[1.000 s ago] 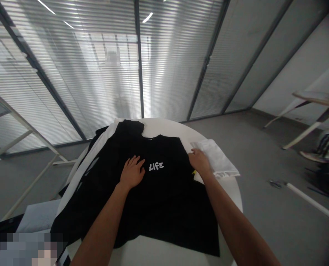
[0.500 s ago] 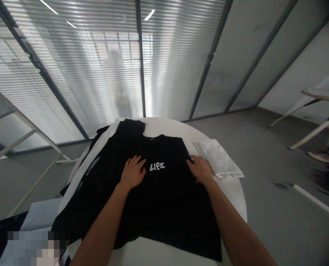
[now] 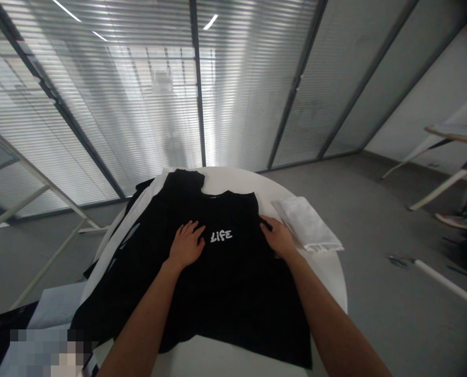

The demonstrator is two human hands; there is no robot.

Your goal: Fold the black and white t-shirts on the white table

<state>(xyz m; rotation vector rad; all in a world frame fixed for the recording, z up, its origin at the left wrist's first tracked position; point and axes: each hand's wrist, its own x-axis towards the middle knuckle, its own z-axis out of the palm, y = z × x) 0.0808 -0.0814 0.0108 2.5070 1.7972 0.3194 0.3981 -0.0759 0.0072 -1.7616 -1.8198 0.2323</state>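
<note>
A black T-shirt [image 3: 225, 283] with the white word "LIFE" lies spread on a round white table [image 3: 327, 272]. My left hand [image 3: 186, 244] rests flat on the shirt's chest, fingers spread, just left of the lettering. My right hand [image 3: 277, 238] lies flat on the shirt's right side near its edge, fingers stretched out. A folded white cloth [image 3: 307, 224] sits on the table just right of my right hand.
More dark garments [image 3: 139, 209] lie under and left of the shirt. A white metal frame [image 3: 32, 199] stands at the left. Glass walls with blinds are behind the table. Another table [image 3: 449, 152] and a white pole [image 3: 449, 285] on the grey floor are at the right.
My right hand has slid left from the white cloth's edge onto the black shirt's right side. My left hand has stayed in place.
</note>
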